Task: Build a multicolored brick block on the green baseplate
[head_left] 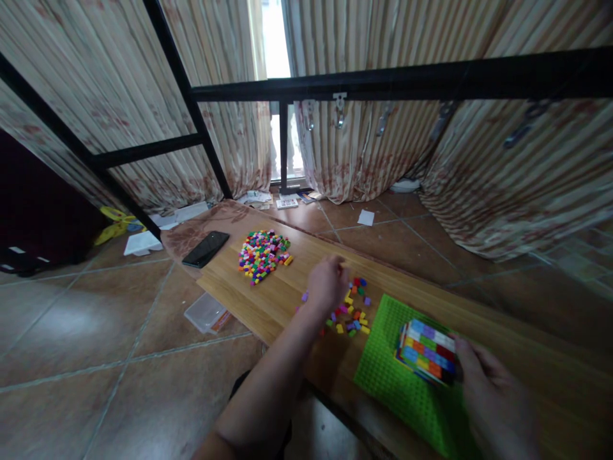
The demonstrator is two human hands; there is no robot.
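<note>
Above a scatter of loose toy bricks on the wooden table, my left hand has its fingers curled in. Whatever may be between those fingertips is hidden. At the right, my right hand grips the right side of a rectangular block of stacked toy bricks, its thumb along the edge. The block's top is a patchwork of blue, orange, white, purple, green and red. It is over the green studded baseplate; whether it is joined to the plate I cannot tell.
A dense pile of small colourful bricks lies farther left on the table. Beyond it is a black phone. A clear plastic box sits on the tiled floor. Black metal rails with hooks cross in front of the curtains.
</note>
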